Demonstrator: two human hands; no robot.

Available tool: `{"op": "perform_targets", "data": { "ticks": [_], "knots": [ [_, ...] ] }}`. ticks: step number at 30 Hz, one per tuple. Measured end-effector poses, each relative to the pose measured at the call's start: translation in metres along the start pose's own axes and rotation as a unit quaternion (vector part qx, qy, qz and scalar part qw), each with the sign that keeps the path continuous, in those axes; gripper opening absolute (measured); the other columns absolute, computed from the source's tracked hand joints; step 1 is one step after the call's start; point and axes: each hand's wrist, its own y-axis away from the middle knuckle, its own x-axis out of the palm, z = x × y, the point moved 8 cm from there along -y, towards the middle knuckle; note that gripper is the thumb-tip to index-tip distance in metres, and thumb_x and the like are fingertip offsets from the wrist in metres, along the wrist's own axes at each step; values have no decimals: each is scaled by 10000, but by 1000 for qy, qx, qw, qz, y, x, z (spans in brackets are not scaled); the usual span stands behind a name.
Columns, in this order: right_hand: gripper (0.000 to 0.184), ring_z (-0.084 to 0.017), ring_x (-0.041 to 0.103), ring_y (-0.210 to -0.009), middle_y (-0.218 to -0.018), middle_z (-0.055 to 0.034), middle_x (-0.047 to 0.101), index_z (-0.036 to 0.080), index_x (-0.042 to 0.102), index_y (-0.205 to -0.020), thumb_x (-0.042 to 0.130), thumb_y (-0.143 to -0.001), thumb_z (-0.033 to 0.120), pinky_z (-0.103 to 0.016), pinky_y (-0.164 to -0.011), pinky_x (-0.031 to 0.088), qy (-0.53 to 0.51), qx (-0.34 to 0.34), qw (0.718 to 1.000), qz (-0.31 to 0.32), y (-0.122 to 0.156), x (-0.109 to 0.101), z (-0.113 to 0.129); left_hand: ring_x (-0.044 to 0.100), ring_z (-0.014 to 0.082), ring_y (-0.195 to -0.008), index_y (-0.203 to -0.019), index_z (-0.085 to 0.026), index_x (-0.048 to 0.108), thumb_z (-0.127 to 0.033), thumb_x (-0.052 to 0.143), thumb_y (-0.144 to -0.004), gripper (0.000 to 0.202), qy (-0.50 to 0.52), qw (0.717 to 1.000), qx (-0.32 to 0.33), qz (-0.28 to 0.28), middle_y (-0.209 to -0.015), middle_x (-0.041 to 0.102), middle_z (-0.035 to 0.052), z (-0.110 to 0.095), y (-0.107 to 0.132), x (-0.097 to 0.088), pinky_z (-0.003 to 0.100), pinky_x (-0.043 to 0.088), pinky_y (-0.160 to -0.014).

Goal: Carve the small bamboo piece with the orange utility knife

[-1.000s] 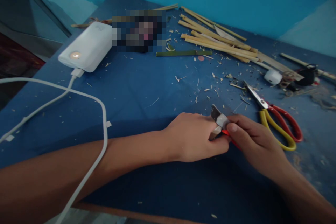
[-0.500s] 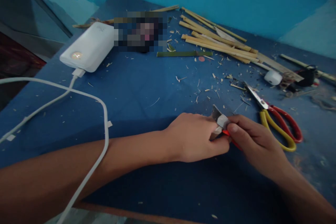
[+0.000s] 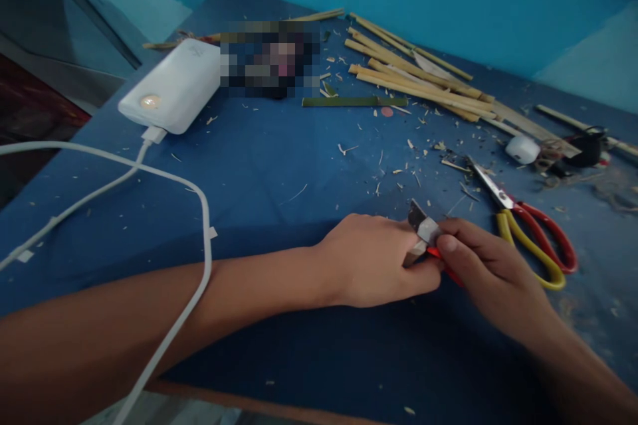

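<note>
My left hand (image 3: 376, 262) is closed, knuckles up, just above the blue table. Its fingers are curled under, so whatever they hold is hidden. In my right hand (image 3: 491, 272) is a pair of pliers (image 3: 427, 231) with red handles, pinched between thumb and fingers. The metal jaws look spread and meet the thumb side of my left hand; what lies between them cannot be made out. Close beyond my right hand lie scissors (image 3: 507, 202) with one red and one yellow handle loop, blades pointing away.
Split bamboo sticks (image 3: 423, 73) lie near the wall, with a green bamboo piece (image 3: 343, 101) before them. Shavings litter the blue table (image 3: 259, 166). A white power bank (image 3: 172, 86) stands at left; its white cable (image 3: 205, 212) crosses my left forearm. A small white case (image 3: 522, 149) sits right.
The whole view has shifted slightly, so everything appears a little further right. Both hands keep their grip and the pliers stay at my left hand.
</note>
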Motion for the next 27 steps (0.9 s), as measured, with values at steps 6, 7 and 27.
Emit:
{"op": "perform_targets", "data": {
  "ticks": [6, 7, 27],
  "knots": [
    [269, -135, 568, -602, -683, -10, 617, 198, 628, -868, 425, -927, 364, -233, -528, 441, 4, 2, 1000, 2, -1, 1, 0, 473, 107, -528, -664, -189, 479, -367, 420, -811, 239, 9, 1000, 7, -4, -563, 509, -35, -1, 1, -1, 237, 263, -478],
    [275, -136, 567, -599, -679, -10, 619, 198, 631, -867, 425, -926, 370, -234, -526, 440, 4, 2, 1000, 1, -1, 1, 0, 467, 105, -523, -659, -187, 478, -367, 419, -811, 243, 10, 1000, 8, -5, -561, 507, -34, -1, 1, -1, 238, 261, -478],
    [292, -145, 575, -614, -697, -26, 634, 184, 646, -884, 421, -928, 365, -244, -530, 443, 6, 8, 1000, 1, -1, 0, 2, 442, 100, -505, -633, -182, 482, -365, 419, -809, 261, 3, 1000, -1, 10, -548, 494, -32, 0, 1, 0, 239, 245, -467]
  ]
}}
